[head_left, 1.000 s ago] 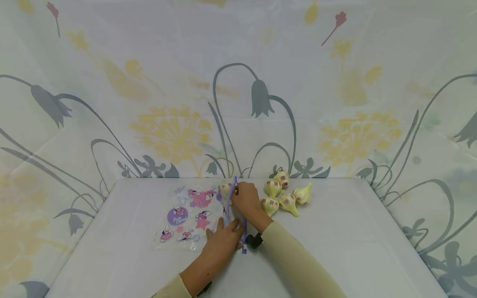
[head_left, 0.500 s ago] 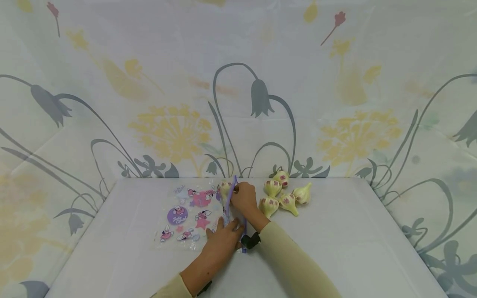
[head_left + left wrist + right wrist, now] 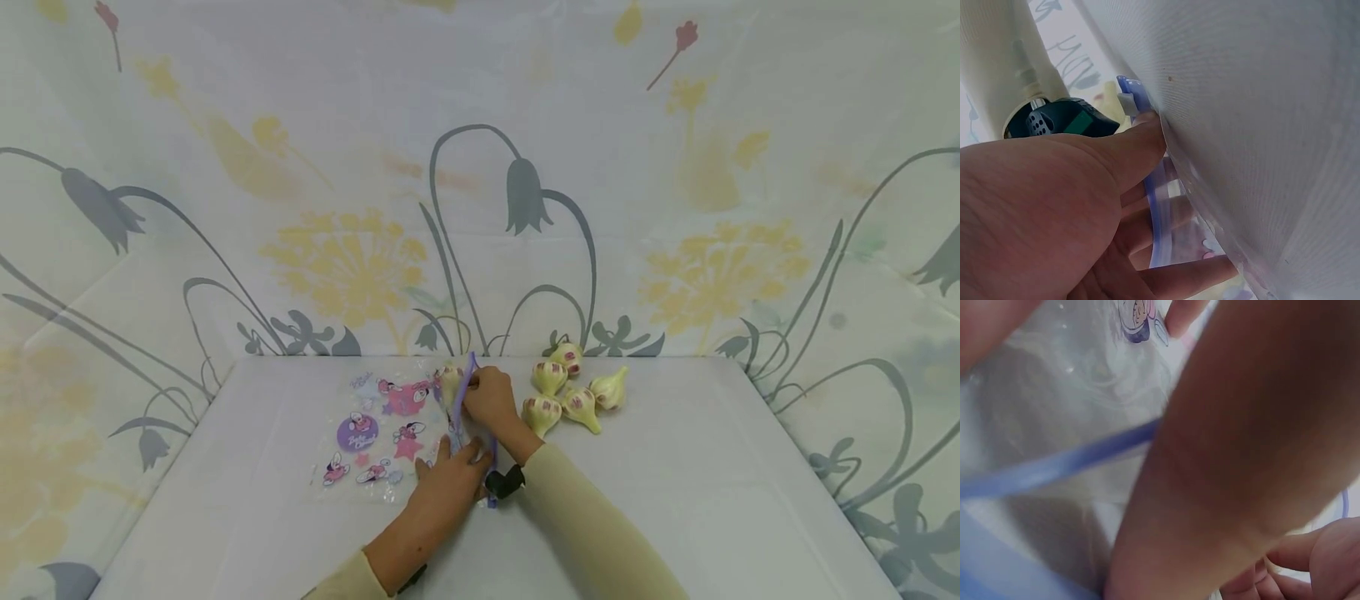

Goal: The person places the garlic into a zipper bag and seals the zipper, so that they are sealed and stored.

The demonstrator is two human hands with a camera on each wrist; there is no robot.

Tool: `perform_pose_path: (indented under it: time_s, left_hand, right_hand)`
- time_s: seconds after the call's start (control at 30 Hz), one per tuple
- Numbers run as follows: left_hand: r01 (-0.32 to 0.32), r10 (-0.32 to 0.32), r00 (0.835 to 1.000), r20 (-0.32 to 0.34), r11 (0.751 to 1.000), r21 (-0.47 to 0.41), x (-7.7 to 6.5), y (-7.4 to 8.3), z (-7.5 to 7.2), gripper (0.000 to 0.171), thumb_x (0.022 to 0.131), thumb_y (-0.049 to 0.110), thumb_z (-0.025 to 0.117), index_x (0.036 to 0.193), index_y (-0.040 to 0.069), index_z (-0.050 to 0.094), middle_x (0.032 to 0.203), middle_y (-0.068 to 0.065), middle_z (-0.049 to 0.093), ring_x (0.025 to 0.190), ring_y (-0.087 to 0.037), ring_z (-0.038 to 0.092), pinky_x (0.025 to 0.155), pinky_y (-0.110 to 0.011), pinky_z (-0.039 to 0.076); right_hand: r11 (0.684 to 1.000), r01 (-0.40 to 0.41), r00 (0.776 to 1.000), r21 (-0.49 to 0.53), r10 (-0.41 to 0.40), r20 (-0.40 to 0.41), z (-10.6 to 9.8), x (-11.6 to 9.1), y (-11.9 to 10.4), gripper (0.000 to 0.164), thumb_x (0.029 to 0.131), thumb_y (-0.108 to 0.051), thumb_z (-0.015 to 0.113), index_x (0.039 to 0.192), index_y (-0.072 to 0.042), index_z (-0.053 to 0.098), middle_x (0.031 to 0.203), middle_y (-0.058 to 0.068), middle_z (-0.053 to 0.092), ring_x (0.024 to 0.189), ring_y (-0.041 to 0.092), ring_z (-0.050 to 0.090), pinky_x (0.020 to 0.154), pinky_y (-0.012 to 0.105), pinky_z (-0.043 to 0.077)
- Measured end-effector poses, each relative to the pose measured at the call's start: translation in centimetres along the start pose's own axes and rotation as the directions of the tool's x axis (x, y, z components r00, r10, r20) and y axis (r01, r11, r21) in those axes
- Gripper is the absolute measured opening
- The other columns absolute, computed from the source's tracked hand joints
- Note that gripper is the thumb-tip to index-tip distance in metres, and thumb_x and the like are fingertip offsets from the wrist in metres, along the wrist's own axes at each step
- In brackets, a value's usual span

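Observation:
A clear zip bag [image 3: 363, 458] with pink and purple prints lies flat, its purple zip edge [image 3: 459, 417] bowed up on the right. Just inside that edge sits a garlic bulb [image 3: 448, 383], seen through the film. My right hand [image 3: 495, 402] has curled fingers at the far part of the zip edge and seems to pinch it; whether they also touch the bulb is hidden. My left hand [image 3: 450, 482] spreads its fingers over the near part of the bag mouth. In the left wrist view, the left thumb [image 3: 1138, 147] presses the zip edge against the fingers.
Several garlic bulbs [image 3: 580, 407] cluster right of my right hand on the white table [image 3: 675, 483]. A patterned sheet [image 3: 360, 167] hangs behind the table's back edge. A dark wrist device [image 3: 505, 482] sits at my right wrist, close to the left hand.
The bulb inside the bag has shifted slightly left. My right wrist has moved a little left and nearer the left hand; the left hand has stayed put.

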State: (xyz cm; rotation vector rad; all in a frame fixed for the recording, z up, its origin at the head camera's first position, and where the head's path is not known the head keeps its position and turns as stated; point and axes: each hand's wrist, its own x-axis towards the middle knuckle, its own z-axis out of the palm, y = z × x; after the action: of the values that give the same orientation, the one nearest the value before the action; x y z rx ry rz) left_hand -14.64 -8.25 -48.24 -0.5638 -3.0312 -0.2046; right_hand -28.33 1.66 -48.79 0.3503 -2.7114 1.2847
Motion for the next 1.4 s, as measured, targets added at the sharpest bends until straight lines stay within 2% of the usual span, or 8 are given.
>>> perform_pose_path:
  time_s: [0.27,0.37,0.5,0.63,0.7,1.0,1.23,1.4]
  left_hand:
    - [-0.004,0.004,1.0,-0.001,1.0,0.004,0.2,0.0,-0.1,0.047,0.093,0.034,0.08,0.137,0.02,0.072,0.148,-0.001,0.062,0.133,-0.049,0.056,0.084,-0.08,0.052]
    - [0.001,-0.002,1.0,0.016,1.0,0.006,0.2,0.1,-0.1,0.048,0.094,0.034,0.079,0.139,0.02,0.071,0.149,-0.001,0.062,0.134,-0.05,0.055,0.084,-0.08,0.052]
    - [0.003,-0.003,1.0,0.03,1.0,-0.003,0.2,0.0,-0.1,0.048,0.095,0.035,0.078,0.14,0.02,0.07,0.15,0.0,0.061,0.135,-0.052,0.054,0.085,-0.08,0.051]
    - [0.004,-0.004,0.999,0.035,1.0,-0.013,0.2,-0.1,0.0,0.048,0.094,0.037,0.078,0.139,0.021,0.071,0.149,0.001,0.06,0.134,-0.054,0.054,0.085,-0.081,0.051]
    - [0.006,-0.005,0.999,0.039,1.0,-0.014,0.2,-0.2,0.1,0.048,0.095,0.037,0.077,0.139,0.021,0.071,0.149,0.001,0.06,0.134,-0.054,0.054,0.085,-0.081,0.051]
    - [0.003,-0.001,0.999,0.041,0.999,-0.041,0.0,-0.2,0.0,0.045,0.097,0.035,0.076,0.138,0.019,0.071,0.149,-0.003,0.061,0.135,-0.055,0.053,0.086,-0.082,0.05]
    - [0.019,-0.014,0.998,0.068,0.997,-0.072,0.0,-0.2,-0.2,0.048,0.096,0.034,0.076,0.141,0.017,0.07,0.153,-0.009,0.06,0.138,-0.057,0.051,0.089,-0.083,0.048]
    - [0.024,-0.017,0.997,0.077,0.997,-0.08,0.1,-0.2,-0.2,0.049,0.096,0.032,0.078,0.141,0.018,0.07,0.152,-0.01,0.061,0.138,-0.057,0.051,0.089,-0.083,0.048]
  right_hand:
    - [0.999,-0.002,0.999,-0.042,0.004,0.037,-0.5,0.0,0.6,0.021,0.083,0.001,0.06,0.073,-0.003,0.078,0.058,0.003,0.067,0.049,0.011,0.051,0.048,0.022,0.038]
    - [0.999,0.002,0.999,-0.046,0.0,0.043,-0.8,-0.5,0.8,0.02,0.084,0.0,0.062,0.085,0.0,0.082,0.066,0.006,0.072,0.054,0.012,0.057,0.051,0.022,0.041]
    - [1.0,0.011,0.999,0.005,-0.011,0.03,-1.2,-1.5,0.8,0.028,0.089,-0.001,0.065,0.112,0.005,0.079,0.082,0.011,0.078,0.065,0.018,0.072,0.059,0.03,0.056]
    - [0.999,0.01,1.0,0.047,-0.01,-0.003,-1.9,-2.7,0.4,0.03,0.091,-0.004,0.068,0.118,0.004,0.077,0.088,0.011,0.08,0.076,0.023,0.076,0.071,0.046,0.062]
    - [0.999,0.011,1.0,0.051,-0.01,-0.026,-2.2,-3.1,0.2,0.03,0.09,-0.005,0.069,0.118,0.002,0.078,0.09,0.009,0.08,0.08,0.024,0.076,0.074,0.049,0.062]
    - [0.993,0.073,0.996,0.094,-0.067,-0.059,-3.6,-5.4,0.0,0.028,0.093,-0.007,0.073,0.119,0.002,0.076,0.093,0.007,0.077,0.084,0.02,0.075,0.076,0.037,0.063]
    - [0.983,0.141,0.986,0.115,-0.129,-0.107,-4.8,-6.9,0.2,0.024,0.093,-0.008,0.079,0.116,-0.002,0.076,0.096,0.006,0.076,0.084,0.018,0.073,0.077,0.035,0.063]
    - [0.985,0.144,0.982,0.098,-0.13,-0.134,-6.1,-7.6,0.5,0.025,0.092,-0.009,0.082,0.115,-0.001,0.076,0.094,0.005,0.075,0.082,0.015,0.073,0.075,0.031,0.063]
